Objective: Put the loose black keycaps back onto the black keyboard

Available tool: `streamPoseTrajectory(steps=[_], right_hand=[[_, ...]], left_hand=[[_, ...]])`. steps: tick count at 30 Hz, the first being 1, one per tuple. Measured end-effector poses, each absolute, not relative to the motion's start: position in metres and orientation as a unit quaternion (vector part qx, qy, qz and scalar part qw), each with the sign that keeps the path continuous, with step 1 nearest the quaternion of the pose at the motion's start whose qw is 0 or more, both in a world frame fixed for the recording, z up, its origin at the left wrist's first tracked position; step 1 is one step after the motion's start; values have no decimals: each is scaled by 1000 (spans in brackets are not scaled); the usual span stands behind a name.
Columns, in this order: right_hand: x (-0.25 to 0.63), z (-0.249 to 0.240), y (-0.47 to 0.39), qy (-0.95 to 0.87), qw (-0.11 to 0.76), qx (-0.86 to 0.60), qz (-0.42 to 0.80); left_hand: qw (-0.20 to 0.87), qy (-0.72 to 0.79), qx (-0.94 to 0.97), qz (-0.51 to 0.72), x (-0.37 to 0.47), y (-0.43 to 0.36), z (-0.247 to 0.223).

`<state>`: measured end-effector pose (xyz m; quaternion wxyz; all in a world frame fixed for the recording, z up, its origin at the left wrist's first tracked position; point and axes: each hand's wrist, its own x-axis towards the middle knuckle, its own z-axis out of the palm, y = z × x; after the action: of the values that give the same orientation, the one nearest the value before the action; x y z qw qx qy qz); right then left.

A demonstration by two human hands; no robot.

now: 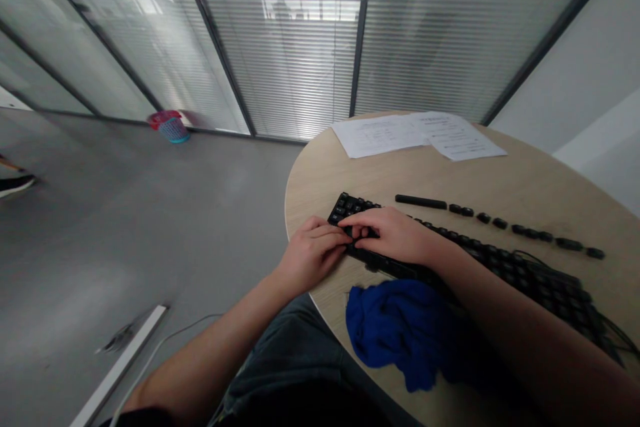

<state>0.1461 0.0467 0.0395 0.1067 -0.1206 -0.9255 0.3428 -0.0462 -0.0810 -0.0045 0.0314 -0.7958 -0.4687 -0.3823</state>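
A black keyboard (505, 265) lies slanted across the round wooden table, its left end nearest me. My left hand (314, 252) is closed at that end, fingertips together over the corner keys. Bent over the same keys, my right hand (395, 235) has its fingers curled and its index fingertip close to the left fingers. Anything small between those fingertips is hidden. Behind the keyboard, several loose black keycaps (483, 217) lie in a row, led by a long space bar keycap (421, 201). A crumpled blue cloth (400, 327) rests in front of the keyboard, partly under my right forearm.
Printed paper sheets (385, 135) lie at the far side of the table (315, 173). A cable (620, 333) runs off the keyboard's right end. On the floor are a wastebasket (173, 128), a white strip (123, 367) and a thin cord. Blinds-covered glass panels stand behind.
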Motion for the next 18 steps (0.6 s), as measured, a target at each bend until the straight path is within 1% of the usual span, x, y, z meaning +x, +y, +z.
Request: streamPoseTrajectory(steps=[7,18], right_hand=[[145,38,47,-918,102,-135,358],[147,35,51,-884,93,-147,434]], left_hand=[[68,-473,-794,-376,-44,-84,-4],[101,-479,-797,-354,-43,-84,-6]])
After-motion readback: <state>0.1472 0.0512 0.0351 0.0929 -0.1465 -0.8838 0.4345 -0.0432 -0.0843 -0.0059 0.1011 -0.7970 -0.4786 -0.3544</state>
